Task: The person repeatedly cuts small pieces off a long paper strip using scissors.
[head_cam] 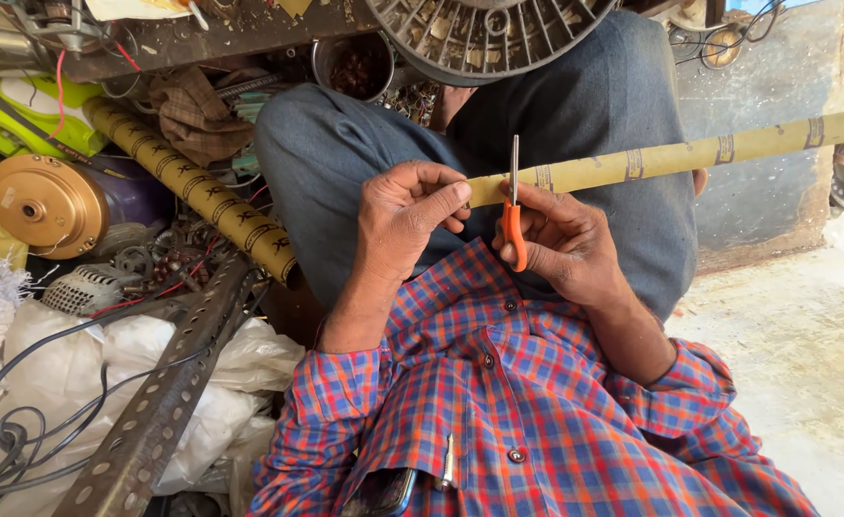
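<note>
The left hand (408, 211) grips the near end of a long tan paper roll (671, 158), thumb on top and fingers curled round it. The roll runs from that hand up and to the right, across the lap in grey trousers (345, 153), and its far end reaches the right edge of the view in front of a grey wall (776, 201). Dark bands ring the roll at intervals.

The right hand (561, 239) is closed on a pair of scissors (513, 206) with orange handles. The fingers wrap the handles, and the metal blades stand upright, crossing the roll just beside the left thumb. The blades look shut together, though they are too thin here to be sure.

Both forearms come out of the sleeves of a red and blue checked shirt (518, 402).

To the left lies a second roll (192, 187), tan with dark marks, tilted over a heap of scrap. Near it are a brass-coloured motor (49, 206), a perforated steel angle (168, 393), black cables (20, 421) and white bags (240, 364). A round grey plastic grille (484, 38) hangs over the knees at the top, next to a metal cup (355, 62) of small brown parts.
</note>
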